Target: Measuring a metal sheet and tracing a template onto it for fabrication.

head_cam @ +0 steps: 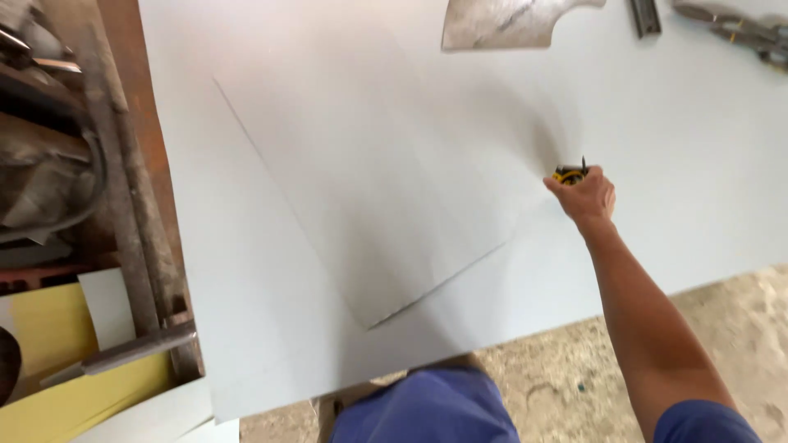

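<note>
Right grip [588, 195] pinching a yellow-black tool [569, 174] — on the grey sheet [369, 205].

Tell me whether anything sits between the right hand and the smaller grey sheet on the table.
Nothing visible does: the right hand, gripping a yellow-and-black tool, rests at the right edge of the smaller grey sheet.

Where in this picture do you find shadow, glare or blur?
Head view: soft shadow falls on the grey sheet just beyond the right hand; the metal piece at top shows dull sheen; edges look slightly smeared; no harsh glare.
</note>
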